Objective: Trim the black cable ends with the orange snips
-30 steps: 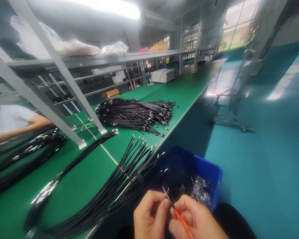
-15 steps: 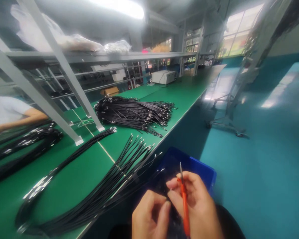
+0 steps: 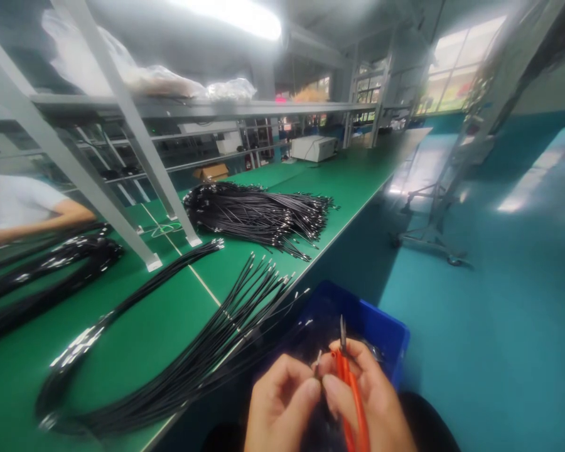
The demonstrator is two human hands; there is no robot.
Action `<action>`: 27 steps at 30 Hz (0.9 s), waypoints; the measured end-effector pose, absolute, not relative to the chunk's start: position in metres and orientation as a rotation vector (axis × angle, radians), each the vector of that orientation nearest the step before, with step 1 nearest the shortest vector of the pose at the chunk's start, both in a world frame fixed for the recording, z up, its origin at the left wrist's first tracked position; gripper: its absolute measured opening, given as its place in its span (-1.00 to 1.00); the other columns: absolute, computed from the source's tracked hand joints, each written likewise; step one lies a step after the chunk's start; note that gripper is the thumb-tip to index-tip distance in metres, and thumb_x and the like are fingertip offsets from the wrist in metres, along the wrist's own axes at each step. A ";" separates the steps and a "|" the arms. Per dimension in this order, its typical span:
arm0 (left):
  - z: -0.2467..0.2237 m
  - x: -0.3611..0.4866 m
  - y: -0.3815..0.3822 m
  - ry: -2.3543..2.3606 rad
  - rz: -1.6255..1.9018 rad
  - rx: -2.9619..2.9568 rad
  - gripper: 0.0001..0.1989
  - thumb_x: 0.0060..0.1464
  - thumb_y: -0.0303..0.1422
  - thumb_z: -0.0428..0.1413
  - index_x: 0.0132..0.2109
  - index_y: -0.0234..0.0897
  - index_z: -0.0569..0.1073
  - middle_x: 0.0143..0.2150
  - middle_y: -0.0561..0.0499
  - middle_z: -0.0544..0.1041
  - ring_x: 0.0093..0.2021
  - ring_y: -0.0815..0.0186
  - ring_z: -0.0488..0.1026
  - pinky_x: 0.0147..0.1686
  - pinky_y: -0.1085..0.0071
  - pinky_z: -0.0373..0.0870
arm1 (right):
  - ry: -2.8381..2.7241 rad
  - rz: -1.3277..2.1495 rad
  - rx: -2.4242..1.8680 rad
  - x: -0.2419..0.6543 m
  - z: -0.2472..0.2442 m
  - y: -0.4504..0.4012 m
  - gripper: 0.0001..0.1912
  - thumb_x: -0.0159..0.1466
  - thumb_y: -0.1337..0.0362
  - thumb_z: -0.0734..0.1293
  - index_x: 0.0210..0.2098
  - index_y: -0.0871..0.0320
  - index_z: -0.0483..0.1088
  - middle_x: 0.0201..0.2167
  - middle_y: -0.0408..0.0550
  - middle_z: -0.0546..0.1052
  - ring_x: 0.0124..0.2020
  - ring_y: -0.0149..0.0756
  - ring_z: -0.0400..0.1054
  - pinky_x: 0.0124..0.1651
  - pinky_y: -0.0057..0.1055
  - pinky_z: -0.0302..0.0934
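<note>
Far left of frame, a co-worker in a white short-sleeved shirt [image 3: 26, 199] is by a thick coil of black cables [image 3: 91, 247]. Lower left to centre, on a flat green bench [image 3: 136, 345], a looped bundle of thin black cables with pale tips [image 3: 183, 364] fans out loose. Centre: big heap of black cables with bright ends [image 3: 254, 213]. Looks mid-batch, plenty left; can't tell which are finished. Lower centre, left hand [image 3: 282, 398] pinches tight, thumb to forefinger, on a small dark piece with a pale tip [image 3: 319, 358]; cable end or not, unclear. Just right, right hand [image 3: 376, 395] is closed around a slim orange-handled metal tool [image 3: 360, 408], point up. Behind: blue plastic bin [image 3: 390, 323].
</note>
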State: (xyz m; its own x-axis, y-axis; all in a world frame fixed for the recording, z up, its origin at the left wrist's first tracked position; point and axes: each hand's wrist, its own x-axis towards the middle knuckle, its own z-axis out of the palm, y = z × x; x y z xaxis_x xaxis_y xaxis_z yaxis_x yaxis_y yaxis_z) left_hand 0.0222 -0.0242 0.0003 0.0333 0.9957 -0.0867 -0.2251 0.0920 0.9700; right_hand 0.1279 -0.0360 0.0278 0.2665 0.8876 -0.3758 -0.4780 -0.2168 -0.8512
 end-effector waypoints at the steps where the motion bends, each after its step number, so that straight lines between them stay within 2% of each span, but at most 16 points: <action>1: 0.001 0.021 -0.023 1.050 1.213 0.954 -0.69 -0.12 -0.18 0.31 -0.53 -0.31 0.44 -0.66 0.18 0.34 -0.67 0.51 0.18 -0.60 0.59 0.22 | -0.456 1.338 -1.228 0.129 0.029 -0.036 -0.64 -0.09 0.28 0.49 -0.28 0.08 0.43 -0.49 -0.14 0.59 -0.43 -0.27 0.44 -0.37 -0.45 0.29; 4: 0.000 0.018 -0.022 1.061 1.202 0.933 -0.67 -0.15 -0.16 0.32 -0.54 -0.31 0.43 -0.64 0.15 0.37 -0.67 0.52 0.14 -0.61 0.57 0.21 | -0.517 1.353 -1.212 0.134 0.032 -0.035 -0.66 -0.05 0.27 0.50 -0.27 0.09 0.42 -0.51 -0.16 0.58 -0.58 -0.40 0.30 -0.51 -0.51 0.18; 9: 0.001 0.021 -0.026 1.215 1.278 1.154 -0.76 -0.11 -0.26 0.26 -0.53 -0.29 0.40 -0.62 0.13 0.40 -0.60 0.43 0.25 -0.54 0.53 0.21 | -0.506 1.364 -1.158 0.138 0.030 -0.027 -0.59 -0.07 0.14 0.55 -0.30 0.07 0.38 -0.56 -0.25 0.48 -0.57 -0.42 0.24 -0.51 -0.52 0.13; 11: 0.002 0.024 -0.028 1.302 1.299 1.306 -0.81 -0.09 -0.32 0.23 -0.54 -0.28 0.41 -0.63 0.12 0.40 -0.60 0.41 0.27 -0.56 0.52 0.18 | -0.516 1.403 -1.175 0.137 0.026 -0.024 -0.57 -0.10 0.18 0.57 -0.31 0.09 0.37 -0.57 -0.26 0.46 -0.60 -0.46 0.21 -0.54 -0.55 0.09; 14: 0.003 0.028 -0.032 1.325 1.309 1.430 -0.82 -0.03 -0.34 0.16 -0.55 -0.26 0.41 -0.61 0.09 0.44 -0.59 0.38 0.31 -0.55 0.51 0.20 | -0.501 1.486 -1.160 0.134 0.023 -0.025 -0.55 -0.15 0.29 0.58 -0.32 0.09 0.36 -0.58 -0.29 0.46 -0.58 -0.46 0.25 -0.53 -0.57 0.11; 17: 0.005 0.027 -0.032 1.305 1.287 1.362 -0.79 0.01 -0.31 0.13 -0.53 -0.26 0.39 -0.60 0.09 0.45 -0.58 0.37 0.34 -0.54 0.51 0.24 | -0.515 1.544 -1.113 0.134 0.024 -0.031 -0.56 -0.10 0.31 0.53 -0.25 0.08 0.35 -0.50 -0.26 0.50 -0.46 -0.37 0.38 -0.35 -0.50 0.25; 19: 0.006 0.024 -0.030 1.332 1.274 1.326 -0.81 -0.01 -0.31 0.15 -0.53 -0.26 0.39 -0.61 0.11 0.43 -0.58 0.38 0.32 -0.53 0.51 0.23 | -0.595 1.512 -1.171 0.139 0.023 -0.033 -0.59 -0.03 0.27 0.51 -0.21 0.07 0.35 -0.43 -0.20 0.53 -0.37 -0.30 0.41 -0.28 -0.44 0.27; 22: 0.010 0.017 -0.027 1.351 1.262 1.313 -0.82 -0.08 -0.35 0.19 -0.53 -0.29 0.39 -0.61 0.13 0.37 -0.57 0.40 0.27 -0.53 0.53 0.19 | -0.751 1.477 -1.185 0.153 0.016 -0.032 -0.64 0.02 0.13 0.51 -0.26 0.07 0.36 -0.43 -0.17 0.52 -0.37 -0.29 0.40 -0.29 -0.41 0.26; 24: 0.012 0.012 -0.024 1.281 1.238 1.262 -0.81 -0.10 -0.34 0.22 -0.54 -0.30 0.39 -0.61 0.14 0.34 -0.57 0.42 0.24 -0.53 0.54 0.17 | -0.808 1.599 -1.022 0.165 0.006 -0.031 -0.55 -0.10 0.02 0.55 -0.36 0.09 0.36 -0.56 -0.20 0.46 -0.52 -0.35 0.32 -0.43 -0.43 0.21; 27: 0.013 0.006 -0.019 1.110 1.189 1.127 -0.75 -0.10 -0.26 0.26 -0.53 -0.31 0.39 -0.60 0.14 0.33 -0.56 0.44 0.21 -0.52 0.53 0.16 | -0.864 1.889 -0.889 0.179 -0.007 -0.033 -0.41 -0.22 -0.11 0.54 -0.34 0.14 0.40 -0.59 -0.16 0.46 -0.59 -0.38 0.23 -0.51 -0.44 0.13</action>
